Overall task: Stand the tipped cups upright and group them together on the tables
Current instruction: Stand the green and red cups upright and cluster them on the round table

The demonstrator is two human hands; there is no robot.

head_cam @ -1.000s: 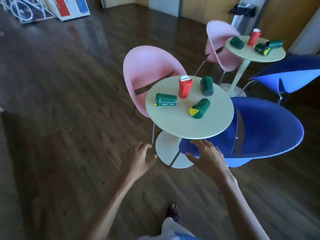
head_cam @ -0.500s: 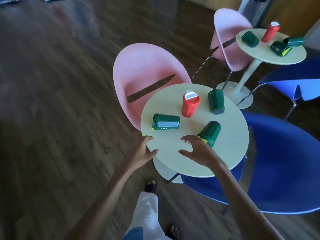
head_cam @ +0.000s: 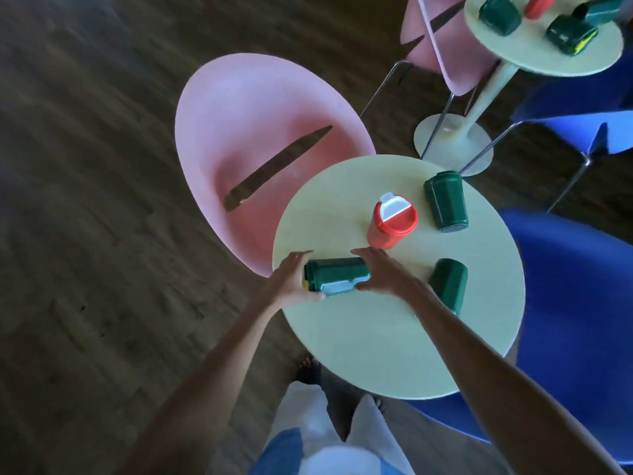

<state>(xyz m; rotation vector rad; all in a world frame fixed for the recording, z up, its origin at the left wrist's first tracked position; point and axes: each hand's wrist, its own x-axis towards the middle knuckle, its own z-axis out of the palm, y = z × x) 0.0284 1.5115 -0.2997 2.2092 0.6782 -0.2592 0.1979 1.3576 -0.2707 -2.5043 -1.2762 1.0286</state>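
On the near table: my two hands meet at one tipped green cup [head_cam: 337,276], which lies on its side near the left edge of the round table [head_cam: 376,354].
Left hand: my left hand [head_cam: 291,282] cups the lid end of this cup, fingers curled around it and touching.
Right hand: my right hand [head_cam: 380,274] presses on the base end, so the cup is grasped between both palms.
Other cups here: the red cup [head_cam: 392,222] stands upright in the middle; a second green cup [head_cam: 445,201] and a third green cup [head_cam: 448,286] lie tipped, well apart.
Handling: I judge the cup light and stiff, smooth plastic, a little slippery and ready to roll. Better to hold around the body than at the ends.
Hard to see: the far table [head_cam: 544,60] is cut by the picture edge and its cups are blurred. My right forearm covers part of the third green cup.
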